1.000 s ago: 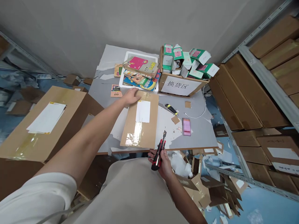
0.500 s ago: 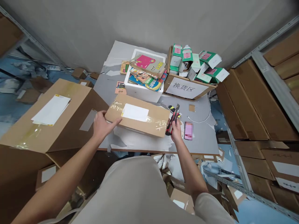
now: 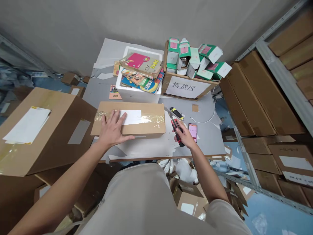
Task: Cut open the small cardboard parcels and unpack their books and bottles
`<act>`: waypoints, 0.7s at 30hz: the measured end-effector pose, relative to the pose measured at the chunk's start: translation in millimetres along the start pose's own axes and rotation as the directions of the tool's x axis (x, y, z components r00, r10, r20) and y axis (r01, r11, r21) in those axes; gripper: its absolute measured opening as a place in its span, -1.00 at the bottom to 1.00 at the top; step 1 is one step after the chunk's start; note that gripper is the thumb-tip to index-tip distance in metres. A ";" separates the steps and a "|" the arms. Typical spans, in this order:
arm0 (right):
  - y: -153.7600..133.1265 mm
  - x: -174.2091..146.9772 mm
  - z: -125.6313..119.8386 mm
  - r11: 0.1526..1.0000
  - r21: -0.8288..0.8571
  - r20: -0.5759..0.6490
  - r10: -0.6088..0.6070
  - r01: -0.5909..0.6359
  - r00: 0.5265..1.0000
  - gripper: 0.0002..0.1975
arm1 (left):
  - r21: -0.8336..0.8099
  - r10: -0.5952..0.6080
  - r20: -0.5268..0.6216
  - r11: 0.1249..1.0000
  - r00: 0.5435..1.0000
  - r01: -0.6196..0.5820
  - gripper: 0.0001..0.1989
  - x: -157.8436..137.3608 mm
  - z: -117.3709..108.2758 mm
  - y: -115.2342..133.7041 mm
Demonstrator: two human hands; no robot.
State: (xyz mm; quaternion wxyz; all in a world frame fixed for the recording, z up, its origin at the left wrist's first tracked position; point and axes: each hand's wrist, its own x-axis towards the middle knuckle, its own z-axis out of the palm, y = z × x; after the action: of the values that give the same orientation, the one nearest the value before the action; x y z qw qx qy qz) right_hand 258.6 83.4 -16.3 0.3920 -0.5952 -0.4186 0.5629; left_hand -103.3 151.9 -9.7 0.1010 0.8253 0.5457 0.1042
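Observation:
A long cardboard box (image 3: 151, 129), taped along its top with clear tape, lies on the grey table (image 3: 207, 140). On its lid is a white label (image 3: 133, 117). My left hand (image 3: 113, 129) rests flat on the left part of the box with its fingers spread, partly covering the label. To the right of the box, my right hand (image 3: 184, 133) is wrapped round a red and black utility knife (image 3: 177, 130), its blade pointing away from me. A second knife, black and yellow (image 3: 176, 113), lies just beyond. Beside my right hand is a phone (image 3: 193, 130) with a pink screen.
A white foam box (image 3: 137, 96) piled with books stands behind the cardboard box. Next to it, a labelled carton (image 3: 171, 85) holds several green and white boxes. A large carton (image 3: 58, 130) stands at the left. Shelves (image 3: 246, 156) with cartons line the right.
The box has come down flat onto the table. My left hand has gone from its left end to its top, and my right hand with the utility knife has come away from its right end.

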 end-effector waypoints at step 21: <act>-28.0 6.0 -13.7 0.986 -0.151 0.168 0.101 -0.075 0.981 -0.38 | 0.011 -0.081 0.009 0.997 0.997 0.081 0.18 -3.4 10.4 14.7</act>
State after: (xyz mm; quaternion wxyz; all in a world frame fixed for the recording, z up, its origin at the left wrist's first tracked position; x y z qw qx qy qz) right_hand 270.8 98.8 8.7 0.2843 -0.5882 -0.4643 0.5980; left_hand -88.7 142.6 -15.8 0.1034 0.8036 0.5786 0.0934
